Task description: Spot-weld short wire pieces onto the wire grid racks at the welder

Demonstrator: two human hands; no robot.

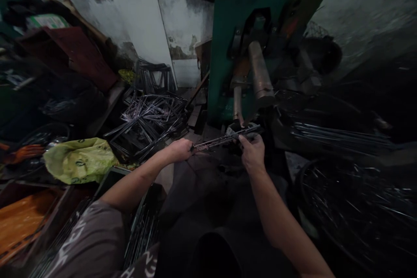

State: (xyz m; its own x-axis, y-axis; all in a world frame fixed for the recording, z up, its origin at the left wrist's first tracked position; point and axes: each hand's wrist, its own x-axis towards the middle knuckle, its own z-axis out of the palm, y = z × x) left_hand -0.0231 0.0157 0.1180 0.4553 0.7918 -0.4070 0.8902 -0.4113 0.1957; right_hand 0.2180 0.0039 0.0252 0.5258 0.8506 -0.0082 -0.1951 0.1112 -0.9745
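Thin metal rods [218, 141] stretch between my hands, low in front of the green machine [224, 61]. My left hand [181, 150] is closed in a fist around their left end. Toward the right end, my right hand [253, 153] grips them between thumb and fingers. Whether the rods are loose or joined into a frame, I cannot tell. Just above the rods are the machine's thick copper-coloured upper arm [262, 76] and a thinner lower electrode [237, 102]. The rods' right end lies close to the lower electrode's tip; contact is unclear in the dim light.
Rectangular wire frames [151, 113] lie heaped on the floor at left. A yellow-green sack [80, 160] is nearer, beside an orange glove-like shape [29, 153]. Rods stand in a box [143, 226] by my left side. Long rods [339, 134] and a round tub [304, 178] of metal pieces are at right.
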